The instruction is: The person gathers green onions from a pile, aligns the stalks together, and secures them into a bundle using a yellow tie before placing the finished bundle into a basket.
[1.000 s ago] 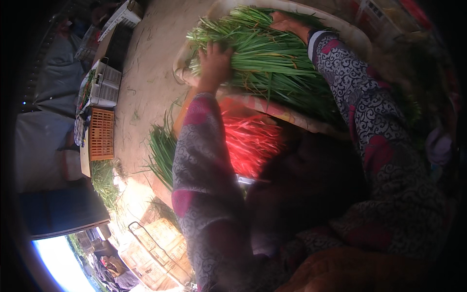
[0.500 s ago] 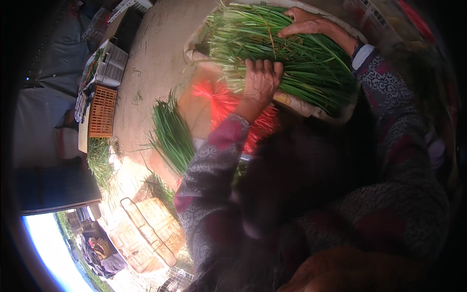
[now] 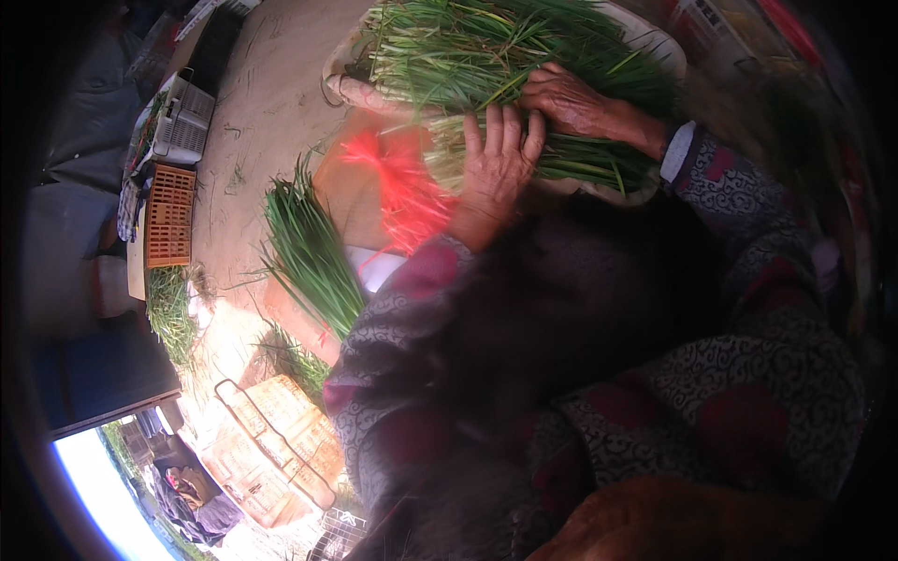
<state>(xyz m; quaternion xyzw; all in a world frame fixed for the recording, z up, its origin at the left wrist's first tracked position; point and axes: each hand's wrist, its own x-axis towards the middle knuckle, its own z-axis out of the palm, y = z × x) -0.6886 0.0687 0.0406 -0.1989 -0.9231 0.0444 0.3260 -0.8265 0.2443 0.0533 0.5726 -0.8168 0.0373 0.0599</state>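
Observation:
A big heap of long green chives point(image 3: 449, 56) with pale stem ends lies in a basket with a cloth-like rim point(image 3: 360, 93) in front of me. My left hand point(image 3: 500, 159) curves its fingers over the near side of the heap, close to the pale ends. Right beside it, my right hand point(image 3: 566, 103) has its fingers bent into the leaves. Both hands hold chives; the fingertips are partly hidden among them. A bunch of red plastic ties point(image 3: 402, 192) lies to the left of my left wrist, on a brown board point(image 3: 346, 178).
A separate bunch of chives point(image 3: 313, 252) lies to the left of the ties. On the floor farther left stand an orange crate point(image 3: 170, 215) and a white crate point(image 3: 184, 117). A tan basket with a metal handle point(image 3: 271, 449) sits at the lower left, in bright light.
My right hand has come from the heap's far side toward me, next to my left hand. The left hand stays at the near side, its fingers slightly more spread. The whole view has shifted.

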